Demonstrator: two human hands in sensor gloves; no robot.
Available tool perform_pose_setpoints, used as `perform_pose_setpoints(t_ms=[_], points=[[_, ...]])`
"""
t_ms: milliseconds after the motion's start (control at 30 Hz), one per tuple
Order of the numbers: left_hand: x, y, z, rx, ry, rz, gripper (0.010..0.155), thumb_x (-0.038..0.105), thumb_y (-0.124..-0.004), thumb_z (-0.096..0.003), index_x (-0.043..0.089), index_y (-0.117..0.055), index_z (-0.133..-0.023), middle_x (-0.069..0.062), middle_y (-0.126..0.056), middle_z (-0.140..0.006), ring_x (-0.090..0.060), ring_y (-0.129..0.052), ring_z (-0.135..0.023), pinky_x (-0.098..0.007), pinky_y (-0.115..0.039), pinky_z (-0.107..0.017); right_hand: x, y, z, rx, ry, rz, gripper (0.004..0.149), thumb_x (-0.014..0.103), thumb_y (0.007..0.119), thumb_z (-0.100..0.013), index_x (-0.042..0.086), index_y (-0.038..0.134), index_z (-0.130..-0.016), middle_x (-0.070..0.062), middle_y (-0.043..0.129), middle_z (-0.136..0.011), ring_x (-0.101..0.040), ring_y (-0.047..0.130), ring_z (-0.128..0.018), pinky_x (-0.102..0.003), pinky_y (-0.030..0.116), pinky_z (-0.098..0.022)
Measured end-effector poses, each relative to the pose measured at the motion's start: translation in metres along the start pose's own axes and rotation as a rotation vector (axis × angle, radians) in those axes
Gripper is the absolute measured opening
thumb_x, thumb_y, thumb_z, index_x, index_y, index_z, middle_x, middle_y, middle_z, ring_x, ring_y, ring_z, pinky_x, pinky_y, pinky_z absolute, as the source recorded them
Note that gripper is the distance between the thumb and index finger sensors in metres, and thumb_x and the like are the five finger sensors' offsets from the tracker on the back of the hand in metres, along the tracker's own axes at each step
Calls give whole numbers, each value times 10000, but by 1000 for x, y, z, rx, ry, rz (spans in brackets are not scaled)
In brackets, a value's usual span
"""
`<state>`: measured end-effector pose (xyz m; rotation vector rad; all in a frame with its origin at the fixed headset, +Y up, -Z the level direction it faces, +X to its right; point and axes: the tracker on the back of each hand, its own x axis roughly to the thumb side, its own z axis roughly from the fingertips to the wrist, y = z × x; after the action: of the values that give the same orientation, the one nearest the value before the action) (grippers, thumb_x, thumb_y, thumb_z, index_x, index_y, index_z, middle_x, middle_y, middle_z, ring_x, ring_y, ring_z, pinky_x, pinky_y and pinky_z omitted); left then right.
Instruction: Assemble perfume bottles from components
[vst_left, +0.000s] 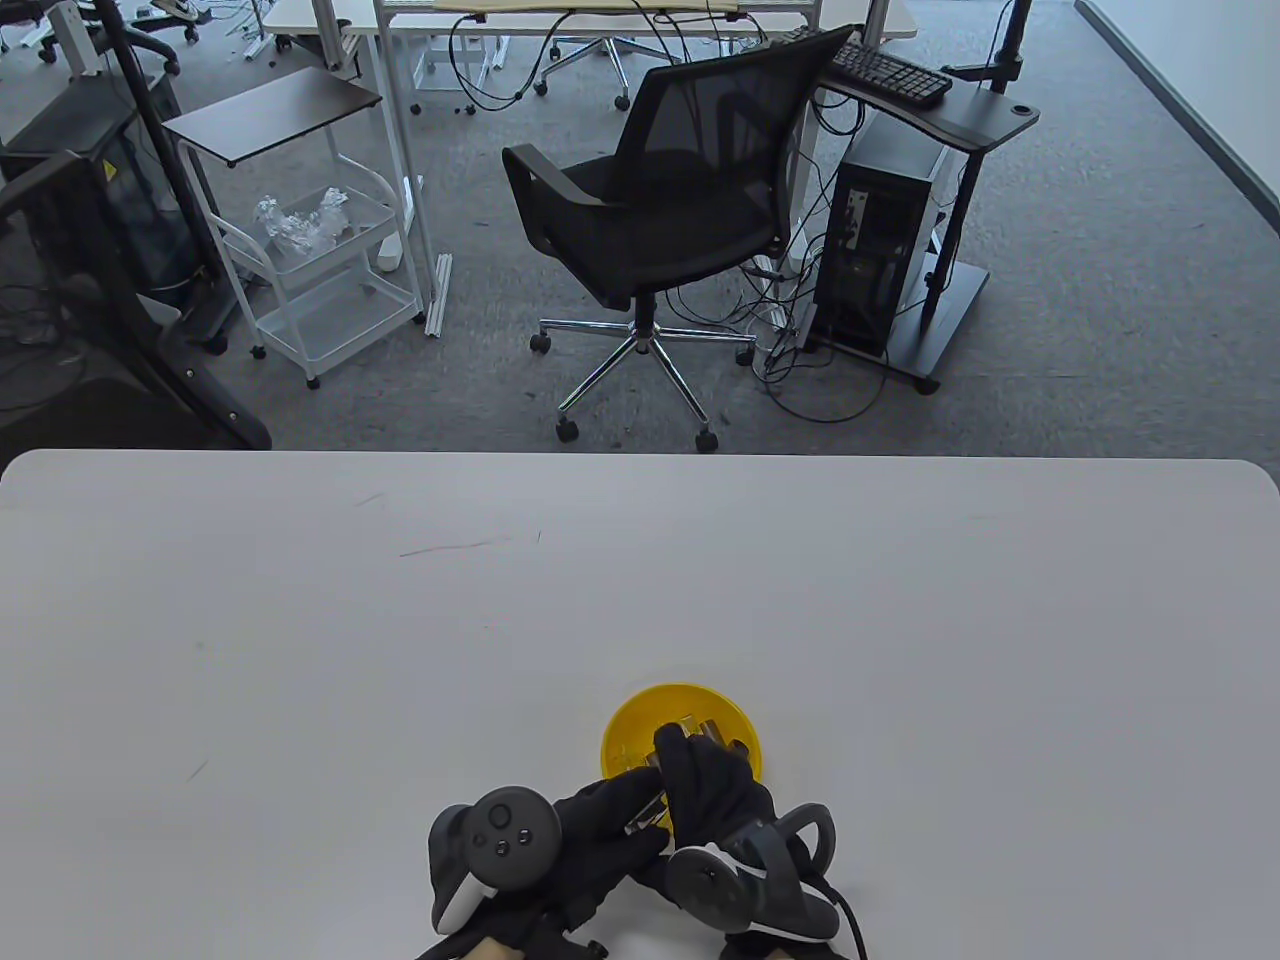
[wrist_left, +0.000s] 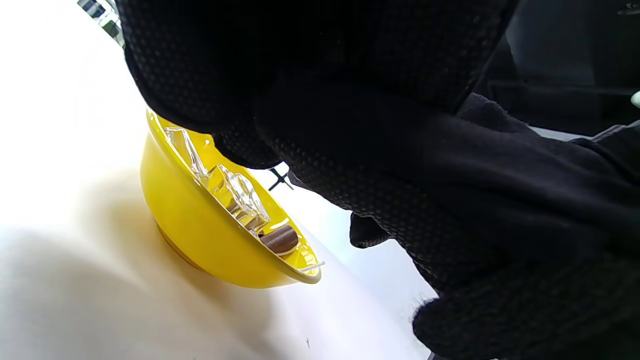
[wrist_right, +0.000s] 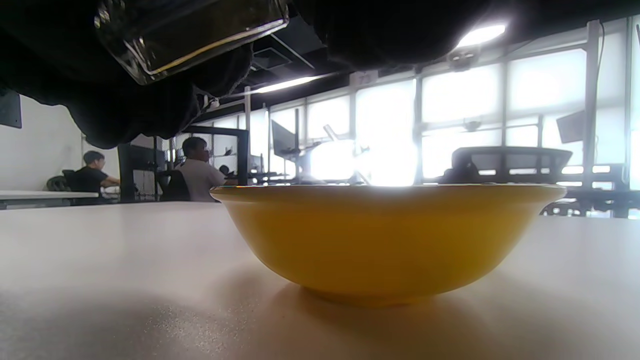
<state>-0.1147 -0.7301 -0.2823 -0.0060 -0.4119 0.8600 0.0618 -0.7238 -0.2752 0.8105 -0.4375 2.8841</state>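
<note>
Two gloved hands meet just in front of a round yellow plastic bowl (vst_left: 628, 728) that stands on the white desk (vst_left: 300, 650) near its front edge. The left hand (vst_left: 600, 815) and the right hand (vst_left: 715, 790) close together around a small clear glass perfume bottle body (wrist_right: 190, 35), held in the air just short of the bowl's near rim; the right wrist view shows its squared, thick-walled underside between dark fingers, and the table view shows only a glint of it between the two gloves. Which hand carries the weight I cannot tell, since the gloves overlap, but each grip looks wrapped on the glass rather than spread. Inside the bowl lie more clear glass pieces (wrist_left: 235, 192) and a short brown cylindrical cap (wrist_left: 280, 239), resting against the inner wall. Glass of this kind is likely dense for its size, rigid and smooth, so it should slip easily against knit fabric and chip if knocked on the bowl's rim or dropped on the desk. Holding it by the flat side faces, with fingers opposed across the body, seems safest; the neck is best left free for fitting parts. The brown cap is probably light and should need only a fingertip pinch around its sides.
</note>
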Motion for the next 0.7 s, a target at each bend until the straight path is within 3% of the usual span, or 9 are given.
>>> perform_pose_setpoints(t_ms=[200,467,567,700], points=[[2,2,1,16,-20,1,572,427,-860,-465,243,-772,-999,-31,-937,-869,-248,-994,-692,-393,-869,-515,2,-4,-1,-23,-15,32,1012,698,702,-521,-29,305,-1103,-195,553,-972,-342,786,-569,-370,757,-401],[-5,6,0,27,-6,45,556,406,-845,-478,239,-768,-1003,-50,-925,-880,-271,-984,-687,-408,-858,-519,-6,-6,-1,-40,-24,-103,1021,681,742,-476,4,303,-1102,-206,522,-1040,-390,781,-679,-376,761,-457],[-6,9,0,49,1,33,539,391,-828,-490,252,-764,-1007,-46,-915,-900,-283,-969,-709,-418,-846,-535,-15,-12,0,-44,-38,-230,924,547,806,-500,13,340,-1093,-189,562,-1033,-370,814,-680,-357,782,-444],[-14,13,-1,49,18,87,542,382,-835,-486,261,-761,-1009,-40,-910,-918,-293,-964,-727,-405,-852,-520,-31,-18,1,-75,10,-529,625,310,797,-558,70,498,-1051,-136,699,-972,-321,887,-605,-323,816,-389]])
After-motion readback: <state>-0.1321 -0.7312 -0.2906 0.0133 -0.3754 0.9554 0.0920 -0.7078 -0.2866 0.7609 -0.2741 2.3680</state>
